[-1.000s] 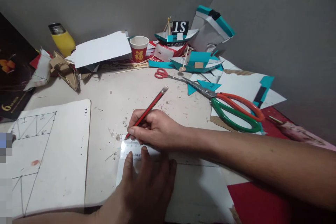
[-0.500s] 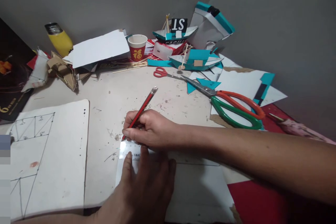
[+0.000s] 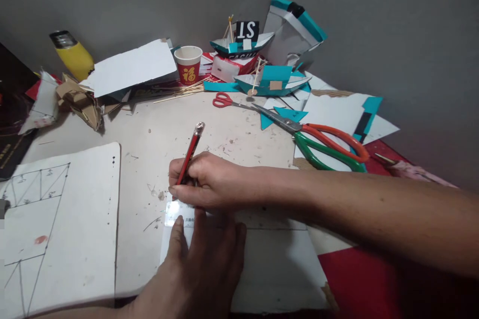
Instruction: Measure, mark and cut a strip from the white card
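Note:
My right hand (image 3: 204, 179) is closed on a red and black pencil (image 3: 190, 153), whose top end points up and whose tip is hidden behind the fingers. Just below it, my left hand (image 3: 205, 259) lies with fingers spread, pressing a clear ruler (image 3: 174, 213). Under the ruler is a white sheet (image 3: 279, 269), its upper edge running beneath my right forearm. At the left, a larger white sheet (image 3: 88, 219) bears drawn lines and triangles.
Large scissors (image 3: 325, 147) with orange and green handles lie at the right, near small red scissors (image 3: 223, 100). Behind stand two paper boats (image 3: 271, 82), a red paper cup (image 3: 188, 66) and a yellow bottle (image 3: 75, 57). Red paper (image 3: 355, 279) is at the lower right.
The pencil stands more upright in my right hand. The whole view has shifted slightly, so things appear further left. My left hand still presses the ruler.

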Tool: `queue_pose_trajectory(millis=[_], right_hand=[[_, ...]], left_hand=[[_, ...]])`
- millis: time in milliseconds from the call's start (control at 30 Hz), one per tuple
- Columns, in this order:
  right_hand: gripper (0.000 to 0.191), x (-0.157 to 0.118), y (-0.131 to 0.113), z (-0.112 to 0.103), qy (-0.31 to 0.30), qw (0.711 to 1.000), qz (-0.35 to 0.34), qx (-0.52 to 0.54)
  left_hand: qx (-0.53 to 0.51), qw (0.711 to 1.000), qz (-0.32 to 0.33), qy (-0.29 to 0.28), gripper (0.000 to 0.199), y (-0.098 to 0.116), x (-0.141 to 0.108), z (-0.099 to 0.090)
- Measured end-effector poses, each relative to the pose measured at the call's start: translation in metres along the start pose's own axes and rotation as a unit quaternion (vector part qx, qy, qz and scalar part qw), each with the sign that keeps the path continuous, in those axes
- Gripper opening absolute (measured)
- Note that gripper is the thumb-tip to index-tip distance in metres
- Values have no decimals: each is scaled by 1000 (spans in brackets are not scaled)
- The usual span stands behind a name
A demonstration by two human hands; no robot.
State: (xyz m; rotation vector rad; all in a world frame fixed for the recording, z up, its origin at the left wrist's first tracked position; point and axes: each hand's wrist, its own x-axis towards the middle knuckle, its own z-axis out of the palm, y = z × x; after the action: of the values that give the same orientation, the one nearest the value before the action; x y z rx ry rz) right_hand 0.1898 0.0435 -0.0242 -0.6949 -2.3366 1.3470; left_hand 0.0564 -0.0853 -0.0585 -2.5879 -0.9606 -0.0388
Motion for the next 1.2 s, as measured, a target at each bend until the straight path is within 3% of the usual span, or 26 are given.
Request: queue_pose_trajectory(millis=[467,667,1200], right_hand=[[23,-4,-11,-9,-41,996,52,-60],[22,-5,-7,-9,-31,996,25,-82],[22,-17,-11,-18,-42,992,48,-111]], left_hand=[[-6,1000,11,1,49,-2,-1,1],[-15,1000,8,-22,51,-5,-1,-4],[3,999,14,-52,46,-6,0,-8]])
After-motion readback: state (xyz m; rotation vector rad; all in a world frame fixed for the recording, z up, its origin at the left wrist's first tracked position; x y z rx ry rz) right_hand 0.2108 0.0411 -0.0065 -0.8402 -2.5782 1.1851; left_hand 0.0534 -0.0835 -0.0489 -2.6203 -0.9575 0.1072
